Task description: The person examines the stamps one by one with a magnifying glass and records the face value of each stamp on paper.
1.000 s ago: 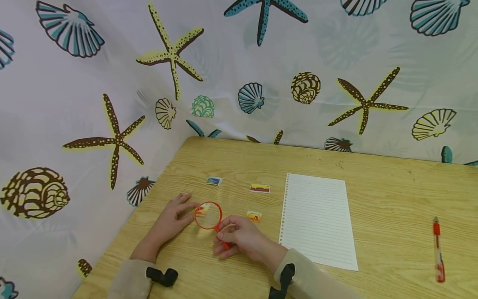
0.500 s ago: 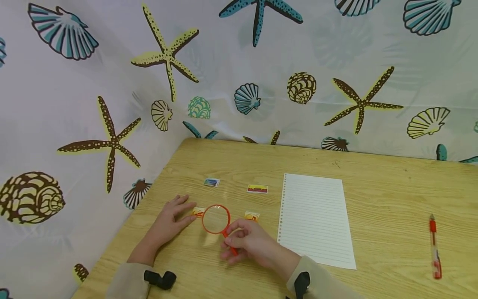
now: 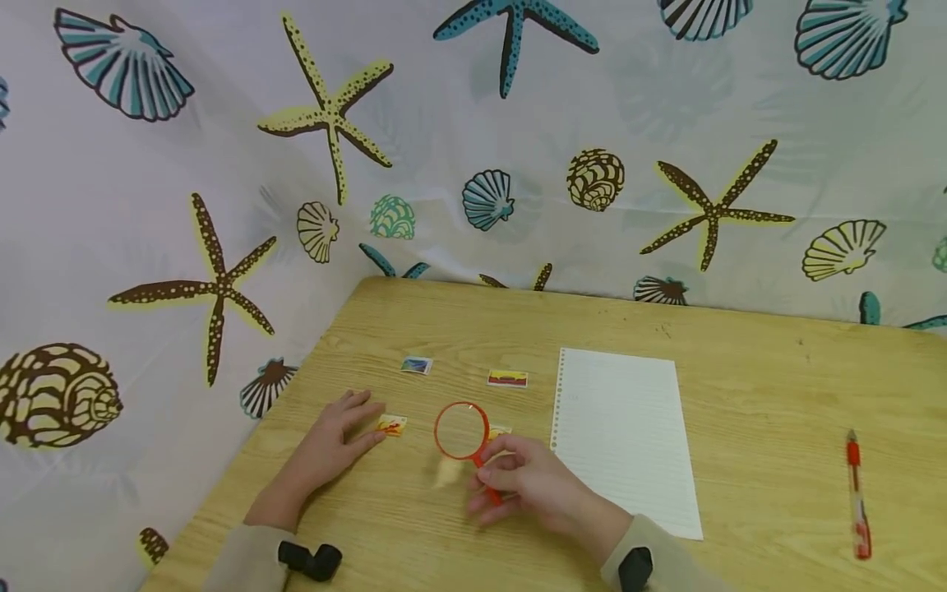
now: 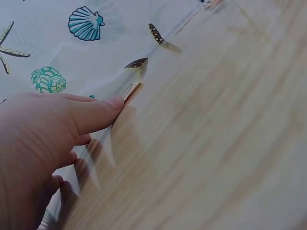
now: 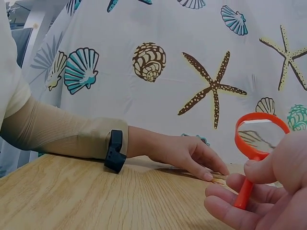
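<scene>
The table (image 3: 769, 395) has a light wood grain, and a lined, punched sheet (image 3: 629, 444) lies flat on it. From the sheet, a red-ended pen (image 3: 857, 495) lies at three o'clock, tip toward twelve. At ten lie a red-and-yellow card (image 3: 507, 378) and, farther out, a blue card (image 3: 417, 365); at nine, a partly hidden card (image 3: 501, 431) and, beyond, an orange-and-yellow card (image 3: 392, 424).

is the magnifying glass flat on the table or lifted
Lifted: the right hand grips the red handle, and the lens is above the table.
</scene>
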A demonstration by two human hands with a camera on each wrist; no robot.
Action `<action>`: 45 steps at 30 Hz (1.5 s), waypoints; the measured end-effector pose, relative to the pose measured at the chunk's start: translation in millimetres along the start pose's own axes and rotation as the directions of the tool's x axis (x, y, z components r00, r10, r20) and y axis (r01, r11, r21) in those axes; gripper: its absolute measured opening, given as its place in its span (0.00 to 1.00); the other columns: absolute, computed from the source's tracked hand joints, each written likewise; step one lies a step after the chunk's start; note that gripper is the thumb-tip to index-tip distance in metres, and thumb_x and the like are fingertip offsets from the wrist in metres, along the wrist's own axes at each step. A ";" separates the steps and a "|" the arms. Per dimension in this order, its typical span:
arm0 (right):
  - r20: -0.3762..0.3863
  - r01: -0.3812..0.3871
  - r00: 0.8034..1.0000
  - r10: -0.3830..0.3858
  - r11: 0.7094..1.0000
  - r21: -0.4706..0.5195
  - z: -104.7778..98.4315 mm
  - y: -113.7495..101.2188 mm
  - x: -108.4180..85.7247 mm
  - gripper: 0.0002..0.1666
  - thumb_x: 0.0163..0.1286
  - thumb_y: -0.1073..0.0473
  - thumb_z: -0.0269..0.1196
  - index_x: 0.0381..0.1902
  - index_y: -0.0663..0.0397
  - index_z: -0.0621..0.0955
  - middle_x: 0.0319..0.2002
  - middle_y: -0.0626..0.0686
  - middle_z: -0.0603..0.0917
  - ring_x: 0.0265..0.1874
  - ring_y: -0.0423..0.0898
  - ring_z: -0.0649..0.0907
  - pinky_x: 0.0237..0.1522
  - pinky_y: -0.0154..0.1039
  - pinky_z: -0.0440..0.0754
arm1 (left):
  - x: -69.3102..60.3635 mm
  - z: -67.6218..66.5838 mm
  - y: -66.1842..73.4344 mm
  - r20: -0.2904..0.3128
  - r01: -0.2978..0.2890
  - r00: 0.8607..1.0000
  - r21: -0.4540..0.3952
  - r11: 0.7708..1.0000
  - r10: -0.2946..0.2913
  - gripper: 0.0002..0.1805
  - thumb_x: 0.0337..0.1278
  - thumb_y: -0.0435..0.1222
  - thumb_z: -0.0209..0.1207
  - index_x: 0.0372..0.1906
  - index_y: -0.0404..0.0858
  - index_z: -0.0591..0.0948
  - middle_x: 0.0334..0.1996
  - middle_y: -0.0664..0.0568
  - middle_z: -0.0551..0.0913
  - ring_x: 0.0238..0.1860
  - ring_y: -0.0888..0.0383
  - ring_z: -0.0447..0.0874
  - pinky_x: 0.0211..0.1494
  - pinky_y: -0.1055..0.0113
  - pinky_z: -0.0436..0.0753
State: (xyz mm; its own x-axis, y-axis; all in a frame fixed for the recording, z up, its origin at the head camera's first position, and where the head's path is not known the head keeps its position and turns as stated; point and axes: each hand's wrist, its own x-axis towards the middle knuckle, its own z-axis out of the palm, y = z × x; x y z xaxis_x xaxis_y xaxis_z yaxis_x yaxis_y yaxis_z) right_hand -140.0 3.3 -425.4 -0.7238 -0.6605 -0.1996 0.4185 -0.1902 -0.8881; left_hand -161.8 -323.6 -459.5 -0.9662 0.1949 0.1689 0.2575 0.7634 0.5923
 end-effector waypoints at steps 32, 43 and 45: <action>-0.137 0.048 0.989 -0.047 0.999 0.000 -64.9 -14.8 -45.2 0.09 0.66 0.67 0.59 0.43 0.61 0.71 0.35 0.60 0.82 0.34 0.57 0.85 0.37 0.51 0.83 | 31.9 15.2 91.7 0.073 -0.243 0.969 0.078 0.967 0.237 0.26 0.61 0.47 0.57 0.61 0.40 0.74 0.66 0.46 0.65 0.66 0.46 0.60 0.62 0.46 0.65; -0.205 0.043 0.978 -0.047 0.999 -0.022 -81.9 -20.1 -65.2 0.09 0.65 0.65 0.60 0.41 0.59 0.71 0.35 0.59 0.82 0.35 0.58 0.84 0.38 0.51 0.82 | 41.1 36.8 121.8 0.145 -0.346 0.932 0.093 0.934 0.331 0.26 0.59 0.45 0.59 0.60 0.39 0.74 0.65 0.46 0.67 0.66 0.48 0.60 0.64 0.49 0.64; -0.208 0.052 0.977 -0.054 0.998 -0.019 -85.3 -20.6 -69.0 0.09 0.65 0.65 0.60 0.41 0.58 0.72 0.35 0.59 0.82 0.35 0.57 0.84 0.39 0.51 0.82 | 43.2 41.5 126.1 0.165 -0.362 0.925 0.100 0.927 0.344 0.26 0.60 0.46 0.59 0.61 0.39 0.74 0.65 0.46 0.66 0.67 0.48 0.60 0.65 0.50 0.64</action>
State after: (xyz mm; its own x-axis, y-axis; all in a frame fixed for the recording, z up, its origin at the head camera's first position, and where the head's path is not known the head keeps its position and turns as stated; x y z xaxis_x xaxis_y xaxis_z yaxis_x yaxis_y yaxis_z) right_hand -145.5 114.7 -428.7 -0.8439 -0.4833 -0.2328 0.3700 -0.2102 -0.9050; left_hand -171.6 -193.3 -410.2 -0.8070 0.5441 0.2296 0.5872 0.6986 0.4088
